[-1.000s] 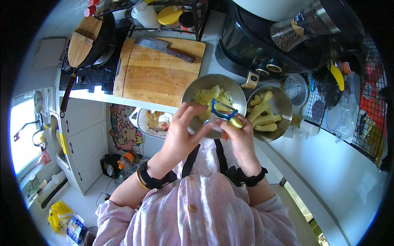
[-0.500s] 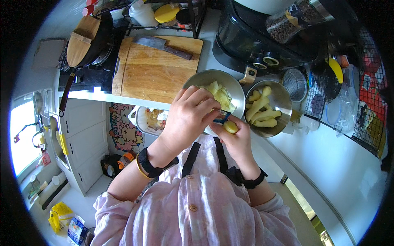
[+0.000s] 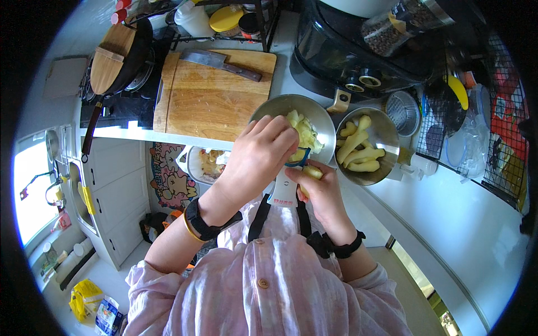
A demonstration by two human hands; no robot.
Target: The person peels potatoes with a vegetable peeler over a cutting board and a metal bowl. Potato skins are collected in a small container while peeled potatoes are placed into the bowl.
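At the near side of a bowl [image 3: 320, 115] of pale shavings [image 3: 305, 134], a yellow piece [image 3: 312, 173] is being gripped by the curled right hand [image 3: 324, 189], while a peeler [image 3: 284, 192] — blue head, white handle — is apparently being pinned by that hand's thumb. The left hand [image 3: 263, 148] is being held loosely curled by the blue head; its fingertips are being hidden, so whether anything is being pinched cannot be told. The piece is being judged light, firm and damply slippery — best gripped around its middle, clear of the blade.
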